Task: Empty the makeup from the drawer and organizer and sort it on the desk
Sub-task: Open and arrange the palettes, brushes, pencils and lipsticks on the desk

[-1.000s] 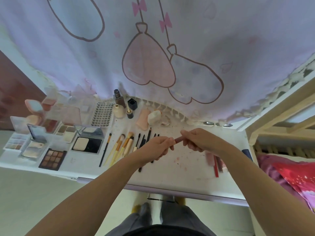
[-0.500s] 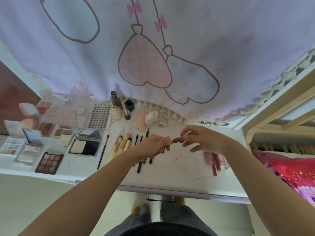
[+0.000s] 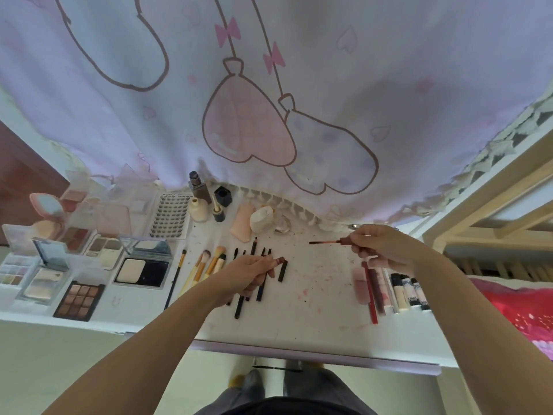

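1. Along the left of the desk [image 3: 299, 330], the palettes [image 3: 79, 301] and compacts [image 3: 142, 271] are lying open in a group, with the brushes [image 3: 206, 265] just to their right.
2. The left hand [image 3: 248, 274] is hovering over the row of dark pencils [image 3: 260, 283] and is clenching the small tube [image 3: 281, 260] of a lip gloss, its open mouth pointing right.
3. The right hand [image 3: 380, 248] is pinching the cap end of the gloss wand [image 3: 326, 242], which is stretching level towards the left, its dark tip aiming at the other hand.
4. The wand's long axis is running left to right, roughly in line with the tube but a little farther back on the desk; tip and mouth are apart, with bare stained desk between them.
5. Judging from this, the wand probably needs to slide back into the tube, so the right hand would have to bring the tip forward and leftward.
6. Below the right hand, the lip products [image 3: 374, 292] and small bottles [image 3: 410, 292] are lying side by side, likely the pile where this gloss belongs.
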A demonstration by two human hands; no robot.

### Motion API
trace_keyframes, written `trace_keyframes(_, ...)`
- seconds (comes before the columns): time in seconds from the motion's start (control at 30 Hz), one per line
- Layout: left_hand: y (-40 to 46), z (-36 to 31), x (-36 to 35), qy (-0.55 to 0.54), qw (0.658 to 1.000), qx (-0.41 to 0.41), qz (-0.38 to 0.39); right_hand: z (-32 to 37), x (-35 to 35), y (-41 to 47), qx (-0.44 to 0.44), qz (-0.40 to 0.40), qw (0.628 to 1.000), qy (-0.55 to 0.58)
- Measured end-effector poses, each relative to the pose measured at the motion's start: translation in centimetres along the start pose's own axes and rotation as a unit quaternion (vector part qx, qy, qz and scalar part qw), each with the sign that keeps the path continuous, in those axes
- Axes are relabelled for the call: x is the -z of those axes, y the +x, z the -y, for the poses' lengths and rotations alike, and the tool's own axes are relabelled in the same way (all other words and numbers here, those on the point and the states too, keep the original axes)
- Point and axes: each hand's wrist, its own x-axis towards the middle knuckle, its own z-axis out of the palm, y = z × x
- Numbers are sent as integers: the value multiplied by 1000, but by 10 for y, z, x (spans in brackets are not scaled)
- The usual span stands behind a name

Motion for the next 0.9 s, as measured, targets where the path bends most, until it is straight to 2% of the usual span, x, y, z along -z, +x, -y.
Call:
trace_keyframes(0.1, 6, 12, -13, 9, 999, 24, -35, -18, 0, -1, -31, -22, 998, 41)
trace_keyframes(0.23, 25, 14, -58, 62, 997, 40, -15, -60, -29, 3, -66, -41, 986, 147)
trace_keyframes(0.33, 49, 14, -84, 143, 982, 38, -115, -87, -56, 12, -91, -109, 974, 178)
trace_keyframes(0.4, 63, 14, -87, 267, 947, 27, -178, -95, -70, 18, -98, -141, 974, 148)
trace_keyframes(0.5, 75, 16, -80, 474, 852, 23, -222, -97, -82, 28, -77, -169, 981, 58)
trace_keyframes(0.57, 78, 20, -73, 535, 812, 19, -232, -93, -87, 35, -53, -188, 981, -15)
trace_keyframes(0.63, 80, 26, -67, 549, 802, 16, -234, -90, -94, 42, -41, -205, 975, -76)
trace_keyframes(0.9, 75, 36, -40, 587, 768, 13, -255, -71, -133, 68, -17, -188, 947, -260)
